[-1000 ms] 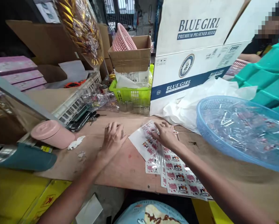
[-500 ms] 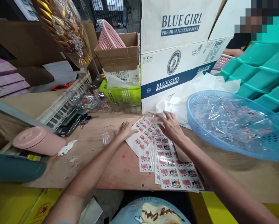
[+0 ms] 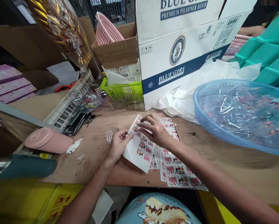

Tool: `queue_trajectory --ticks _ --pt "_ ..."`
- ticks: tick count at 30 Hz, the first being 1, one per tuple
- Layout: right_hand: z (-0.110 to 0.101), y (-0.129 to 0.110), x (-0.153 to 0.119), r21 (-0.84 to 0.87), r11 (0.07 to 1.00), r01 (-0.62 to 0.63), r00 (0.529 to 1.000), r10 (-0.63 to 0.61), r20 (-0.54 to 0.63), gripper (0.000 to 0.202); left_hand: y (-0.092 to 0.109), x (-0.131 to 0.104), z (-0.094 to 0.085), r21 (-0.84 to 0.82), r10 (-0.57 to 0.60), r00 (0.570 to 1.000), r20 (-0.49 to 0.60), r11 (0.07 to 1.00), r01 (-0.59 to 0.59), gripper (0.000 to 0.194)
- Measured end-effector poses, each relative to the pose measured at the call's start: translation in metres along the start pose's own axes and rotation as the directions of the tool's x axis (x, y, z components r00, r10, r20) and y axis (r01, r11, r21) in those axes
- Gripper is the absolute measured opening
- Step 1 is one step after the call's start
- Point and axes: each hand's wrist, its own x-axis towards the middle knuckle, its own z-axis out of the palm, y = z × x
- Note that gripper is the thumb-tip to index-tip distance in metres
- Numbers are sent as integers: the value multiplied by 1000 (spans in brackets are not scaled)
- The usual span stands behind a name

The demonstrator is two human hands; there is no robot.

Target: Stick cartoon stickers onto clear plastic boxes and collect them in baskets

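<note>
Blue openwork plastic, a wide round basket [image 3: 201, 119] heaped with clear wrappings, is sitting to the right, and a white-and-blue cardboard carton [image 3: 155, 67] is standing beyond the hands. A small clear plastic box [image 3: 111, 132] is resting just beside the left hand [image 3: 118, 143]. The glossy white sheet of cartoon stickers [image 3: 136, 157] is lying between the hands: the left is pinching its left edge, and the right hand [image 3: 154, 130] is curving half-closed above it (whether gripping anything, I cannot tell).
</note>
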Motion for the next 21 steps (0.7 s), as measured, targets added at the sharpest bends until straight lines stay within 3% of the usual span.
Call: queue_trajectory --ticks 4,9,13,16,17,19,21 --pt "10 -26 2 155 988 13 996 0 -85 19 0 -7 2 23 33 996 84 999 -35 31" --pt "21 -33 -6 386 908 -163 960 237 -151 19 -1 -13 10 26 31 994 103 999 -34 30" --pt "18 -26 -10 581 752 -313 853 491 -177 22 -13 -13 14 15 36 997 66 999 -37 31" --pt "1 -11 -13 609 712 -349 759 596 -262 23 -29 -12 10 80 -23 999 39 997 20 35" --pt "-6 -6 -14 613 706 -355 727 621 -294 24 -32 -13 8 139 -1 1000 1 990 1 37" --pt "-21 -1 -16 609 706 -361 678 647 -349 24 -33 -16 10 295 153 982 -111 949 -115 44" --pt "-31 -4 -18 566 743 -358 681 622 -386 19 -23 -21 19 393 319 936 -151 888 -239 43"
